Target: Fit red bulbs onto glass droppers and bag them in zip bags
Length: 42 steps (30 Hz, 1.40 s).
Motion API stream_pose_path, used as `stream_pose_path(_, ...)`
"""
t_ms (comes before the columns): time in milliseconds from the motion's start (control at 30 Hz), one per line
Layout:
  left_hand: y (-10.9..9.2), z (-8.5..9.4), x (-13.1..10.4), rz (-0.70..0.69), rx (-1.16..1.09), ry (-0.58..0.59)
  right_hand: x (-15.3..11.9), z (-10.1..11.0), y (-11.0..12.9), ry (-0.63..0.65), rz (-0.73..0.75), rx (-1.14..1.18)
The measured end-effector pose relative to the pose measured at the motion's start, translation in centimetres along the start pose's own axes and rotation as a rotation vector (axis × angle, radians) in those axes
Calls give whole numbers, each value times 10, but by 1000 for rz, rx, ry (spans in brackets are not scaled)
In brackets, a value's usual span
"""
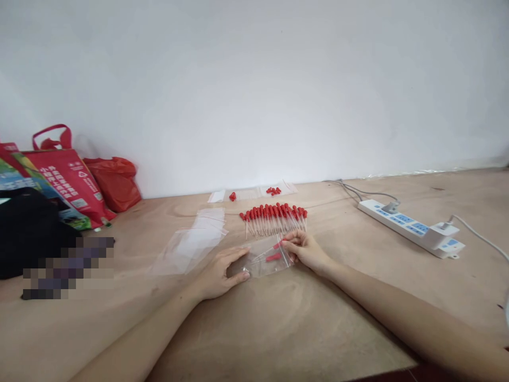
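Observation:
A clear zip bag lies on the wooden table between my hands, its zip strip toward the right. Inside it rests a dropper with a red rubber bulb. A second red-bulbed dropper lies along the bag's upper part, its bulb near the zip. My right hand pinches at that bulb by the bag's mouth. With thumb and fingers spaced apart, my left hand holds the bag's left end. Just beyond, a row of several red-bulbed droppers lies side by side.
More clear bags are spread left of the droppers. Loose red bulbs lie on plastic near the wall. A white power strip with cables is at right. A red tote bag, an orange-red plastic bag and a black bag stand left.

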<state>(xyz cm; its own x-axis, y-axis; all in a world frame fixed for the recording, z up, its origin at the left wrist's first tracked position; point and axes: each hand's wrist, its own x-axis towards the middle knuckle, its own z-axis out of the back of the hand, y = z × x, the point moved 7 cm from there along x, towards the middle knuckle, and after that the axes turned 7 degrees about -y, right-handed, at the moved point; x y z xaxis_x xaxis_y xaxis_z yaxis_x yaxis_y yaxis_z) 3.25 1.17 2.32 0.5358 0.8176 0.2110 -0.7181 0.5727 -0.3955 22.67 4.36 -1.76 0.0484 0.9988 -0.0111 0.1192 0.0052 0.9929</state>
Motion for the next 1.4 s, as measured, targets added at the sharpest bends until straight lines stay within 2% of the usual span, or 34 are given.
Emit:
stream_pose_path(167,1,0,0,-13,-12,-27,3,-11,-6,131,82,-231)
stream_pose_path(267,3,0,0,-12,-13,-28,6,-11,-9,182,139,-277)
stream_pose_path(367,3,0,0,-8,-6,-13,17,8,-4,7,246,-341)
stream_pose_path(500,2,1,0,11,15,19,35,35,19,-269,451,-644)
stream_pose_path(567,1,1,0,7,17,29,47,43,30,-333,463,-799)
stream_pose_path(700,1,1,1,-31,-32,21,75,50,46,-420,378,-955)
stream_pose_path(867,2,-1,1,-54,-55,13,107,43,48,-489,248,-978)
stream_pose_path(1000,1,0,0,-38,-60,20,120,38,42,-498,191,-951)
stream_pose_path(1200,0,1,0,-28,-70,23,124,42,42,-534,168,-849)
stream_pose_path(1400,1,-1,1,-36,-67,28,111,57,67,-558,268,-677)
